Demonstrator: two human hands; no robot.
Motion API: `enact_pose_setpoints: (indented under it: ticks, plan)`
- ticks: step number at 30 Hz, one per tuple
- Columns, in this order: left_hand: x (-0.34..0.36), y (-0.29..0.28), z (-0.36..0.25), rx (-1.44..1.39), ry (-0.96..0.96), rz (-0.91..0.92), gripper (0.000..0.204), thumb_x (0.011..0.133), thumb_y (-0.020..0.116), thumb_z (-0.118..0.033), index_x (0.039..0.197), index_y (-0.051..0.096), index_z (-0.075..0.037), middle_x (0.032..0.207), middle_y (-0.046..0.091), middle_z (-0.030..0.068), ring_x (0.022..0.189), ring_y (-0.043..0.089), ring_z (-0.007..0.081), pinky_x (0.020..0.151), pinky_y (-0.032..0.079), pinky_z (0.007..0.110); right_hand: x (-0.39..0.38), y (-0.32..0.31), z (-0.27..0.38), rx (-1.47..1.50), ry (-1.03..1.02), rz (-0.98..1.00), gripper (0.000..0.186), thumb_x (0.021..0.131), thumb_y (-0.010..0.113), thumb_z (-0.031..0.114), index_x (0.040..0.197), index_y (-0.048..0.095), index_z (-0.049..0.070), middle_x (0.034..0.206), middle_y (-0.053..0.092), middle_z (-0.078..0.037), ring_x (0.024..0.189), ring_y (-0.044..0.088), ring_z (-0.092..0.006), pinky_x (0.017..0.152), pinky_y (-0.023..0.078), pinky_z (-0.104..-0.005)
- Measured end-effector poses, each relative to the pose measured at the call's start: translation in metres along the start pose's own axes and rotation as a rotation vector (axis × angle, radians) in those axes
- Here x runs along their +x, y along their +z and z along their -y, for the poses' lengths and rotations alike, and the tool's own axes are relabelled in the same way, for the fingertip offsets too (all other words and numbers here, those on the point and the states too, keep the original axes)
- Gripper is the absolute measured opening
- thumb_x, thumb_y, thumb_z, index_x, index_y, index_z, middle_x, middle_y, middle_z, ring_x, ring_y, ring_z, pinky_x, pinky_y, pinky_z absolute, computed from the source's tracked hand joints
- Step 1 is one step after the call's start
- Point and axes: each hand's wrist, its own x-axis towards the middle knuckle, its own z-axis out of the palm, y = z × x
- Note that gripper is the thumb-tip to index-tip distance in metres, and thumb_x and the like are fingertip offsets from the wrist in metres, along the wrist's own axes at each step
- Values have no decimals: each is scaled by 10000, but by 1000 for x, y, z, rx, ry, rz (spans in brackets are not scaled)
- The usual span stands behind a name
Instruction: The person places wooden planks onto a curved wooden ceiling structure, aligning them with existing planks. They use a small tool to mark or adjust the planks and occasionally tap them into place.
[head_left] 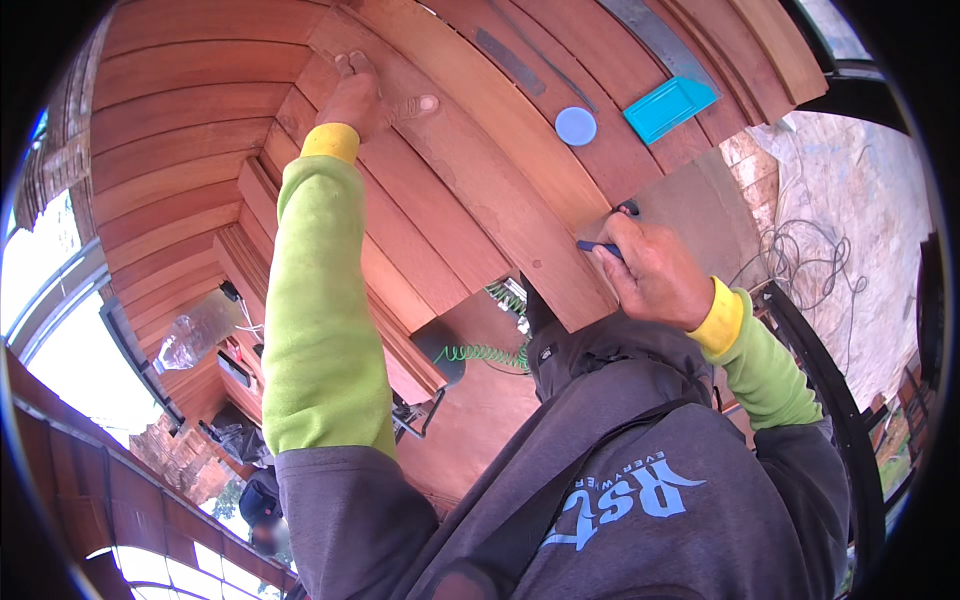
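Note:
My left hand (352, 103) lies on a long reddish-brown wooden plank (470, 190), its thumb stretched out along the wood and its fingers near the far edge. At the plank's near right end, my right hand (655, 265) is closed around a slim dark blue tool (598, 247). Part of that tool is hidden in the fist, so its exact kind does not show. Farther off, on neighbouring boards, lie a round pale blue lid (575, 126), a teal plastic tray-like piece (668, 110) and a flat grey metal strip (510, 62).
Rows of planks (190, 95) extend to the left. A long metal strip (655, 40) lies at the far right. Below the plank hangs a green coiled hose (480, 354). Loose cable (815, 255) lies on the right-hand ground. A clear plastic bottle (190, 338) and another person (262, 505) are at left.

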Motion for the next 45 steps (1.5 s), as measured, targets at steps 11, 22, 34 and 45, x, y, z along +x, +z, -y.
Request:
enact_pose_setpoints:
  ticks: [11,22,34,45]
  plan:
    - [-7,-16,-34,-13,-85,57,1333,581,779,-621,1419,55,120,1500,41,305,1378,235,373,1074,350,392,286,3,-4,-209,-123,-122,196,821,536,141,836,612,-39,782,624,-246,753,611,-414,690,489,-472]
    - [-19,-19,-33,-43,-149,58,1309,601,786,-584,1427,43,108,1510,32,280,1324,364,348,1019,405,405,61,-8,-3,17,1,65,99,827,573,51,832,494,-9,633,537,-205,613,551,-415,534,397,-456]
    - [-15,-24,-39,-60,-154,95,1330,587,800,-564,1430,16,102,1512,5,282,1297,397,368,1010,401,425,399,19,-38,-227,-294,-321,215,833,570,169,771,579,-37,715,589,-247,696,586,-403,629,449,-473]
    - [-18,-27,-37,-51,-164,127,1365,567,780,-628,1420,20,119,1495,27,318,1337,336,356,1034,384,405,444,25,-35,-299,-305,-335,263,810,564,211,753,626,-39,809,616,-289,827,620,-434,715,494,-514]
